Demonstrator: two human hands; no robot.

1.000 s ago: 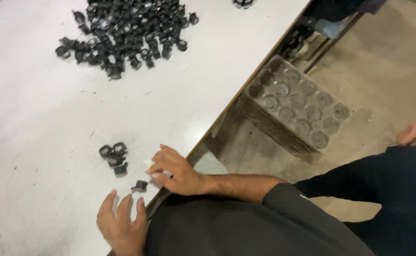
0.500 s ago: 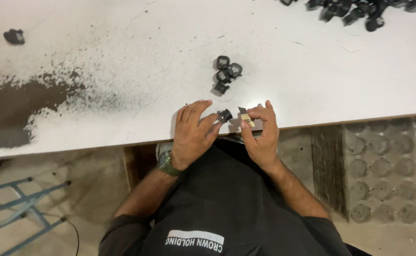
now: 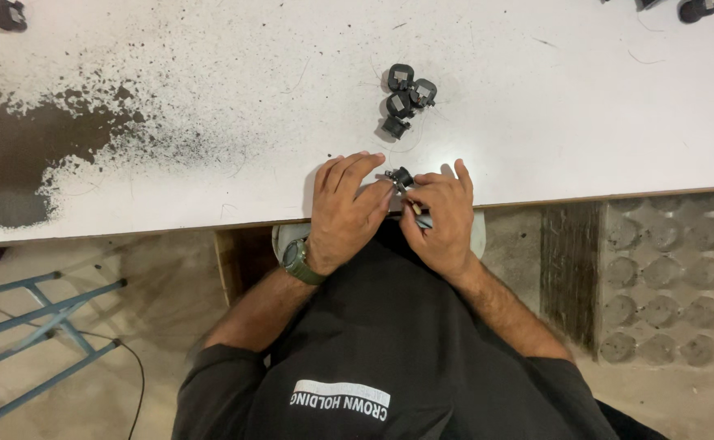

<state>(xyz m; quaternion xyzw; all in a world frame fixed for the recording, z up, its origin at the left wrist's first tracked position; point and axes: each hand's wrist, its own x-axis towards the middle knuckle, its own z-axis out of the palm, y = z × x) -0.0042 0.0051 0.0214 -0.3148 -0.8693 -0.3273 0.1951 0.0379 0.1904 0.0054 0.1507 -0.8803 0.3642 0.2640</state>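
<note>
My two hands meet at the near edge of the white table [image 3: 536, 122]. My left hand [image 3: 342, 213], with a green watch on its wrist, pinches a small black part [image 3: 402, 176] with its fingertips. From the other side, my right hand [image 3: 440, 218] grips the same part. A thin light-coloured piece [image 3: 416, 209] shows under its fingers; I cannot tell what it is. A small cluster of black parts [image 3: 406, 99] lies on the table just beyond my hands, apart from them.
A dark speckled stain [image 3: 23, 159] covers the table's left side. Single black parts lie at the far left corner [image 3: 6, 15] and far right [image 3: 696, 10]. On the floor are a blue metal frame [image 3: 43, 314] at left and a grey moulded tray [image 3: 658, 277] at right.
The view has swung round since one second ago, when my hands rested at the table edge. Over the last half second both hands have stayed on the small part, barely shifting.
</note>
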